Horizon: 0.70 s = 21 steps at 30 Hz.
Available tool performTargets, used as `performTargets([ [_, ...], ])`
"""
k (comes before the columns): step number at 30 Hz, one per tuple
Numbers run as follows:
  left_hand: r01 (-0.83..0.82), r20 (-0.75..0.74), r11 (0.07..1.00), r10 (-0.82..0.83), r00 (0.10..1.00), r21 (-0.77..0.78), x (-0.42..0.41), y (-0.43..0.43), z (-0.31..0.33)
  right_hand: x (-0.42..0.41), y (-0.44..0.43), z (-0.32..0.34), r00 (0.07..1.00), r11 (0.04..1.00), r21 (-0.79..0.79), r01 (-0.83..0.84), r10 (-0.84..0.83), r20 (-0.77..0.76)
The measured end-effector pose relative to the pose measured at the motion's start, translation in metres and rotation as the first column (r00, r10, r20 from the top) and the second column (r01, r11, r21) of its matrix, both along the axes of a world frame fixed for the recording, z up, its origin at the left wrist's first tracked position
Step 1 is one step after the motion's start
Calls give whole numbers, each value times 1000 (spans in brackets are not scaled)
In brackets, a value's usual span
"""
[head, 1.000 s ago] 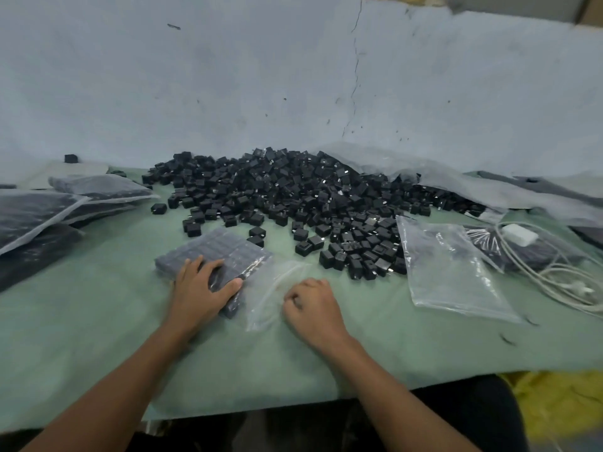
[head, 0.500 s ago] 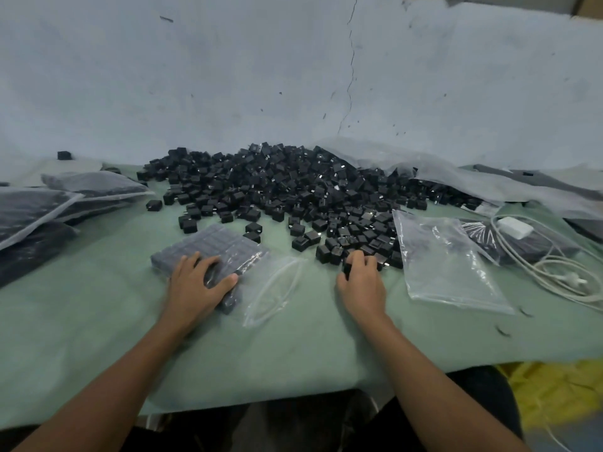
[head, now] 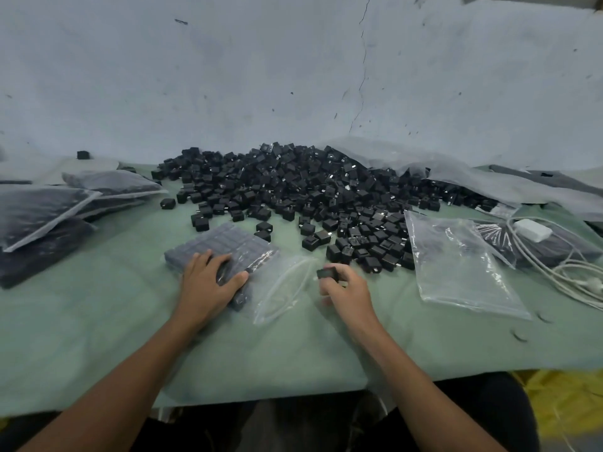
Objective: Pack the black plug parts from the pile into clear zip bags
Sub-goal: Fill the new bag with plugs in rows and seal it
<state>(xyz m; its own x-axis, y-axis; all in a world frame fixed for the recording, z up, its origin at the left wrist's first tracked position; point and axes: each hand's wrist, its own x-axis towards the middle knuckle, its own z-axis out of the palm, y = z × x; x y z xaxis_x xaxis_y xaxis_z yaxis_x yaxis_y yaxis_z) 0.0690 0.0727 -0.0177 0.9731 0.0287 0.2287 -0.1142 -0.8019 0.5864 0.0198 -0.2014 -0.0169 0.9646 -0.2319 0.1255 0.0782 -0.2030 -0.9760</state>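
Black plug part (head: 327,273) pinched in right hand (head: 347,291) fingertips, just right of the empty end of the part-filled zip bag (head: 251,247), near side of pile (head: 310,190); left hand (head: 207,283) flat on that bag, fingers spread apart

A pale blue-grey wall (head: 228,76), marked by a vertical crack (head: 362,60), stands behind the counter (head: 98,321), which carries a pale green cover. Yellow material (head: 561,399) lies below its near edge.

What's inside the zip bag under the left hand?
Flat rows of black plug parts fill the zip bag at its far end; the mouth end looks empty. The left hand hides some rows.
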Motion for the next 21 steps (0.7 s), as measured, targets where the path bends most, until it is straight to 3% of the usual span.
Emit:
performTargets([
  [1, 1, 3, 1000, -1, 1000, 0, 0, 0, -1, -1, 10, 0, 997, 996, 59, -64, 66, -31],
  [6, -7, 19, 1000, 7, 1000, 27, 2, 0, -2, 7, 59, 5, 965, 972, 13, -236, 236, -111],
  [13, -1, 39, 1000, 0, 999, 27, 1, 0, -2, 19, 93, 3, 984, 994, -12, -109, 106, -145],
  [17, -1, 42, 999, -1, 999, 41, 2, 1, -5, 17, 97, -4, 997, 975, -206, -78, 70, -45],
  [21, 1, 38, 999, -2, 999, 36, 1, 0, -4, 18, 97, -4, 996, 915, -395, -86, 67, -61],
])
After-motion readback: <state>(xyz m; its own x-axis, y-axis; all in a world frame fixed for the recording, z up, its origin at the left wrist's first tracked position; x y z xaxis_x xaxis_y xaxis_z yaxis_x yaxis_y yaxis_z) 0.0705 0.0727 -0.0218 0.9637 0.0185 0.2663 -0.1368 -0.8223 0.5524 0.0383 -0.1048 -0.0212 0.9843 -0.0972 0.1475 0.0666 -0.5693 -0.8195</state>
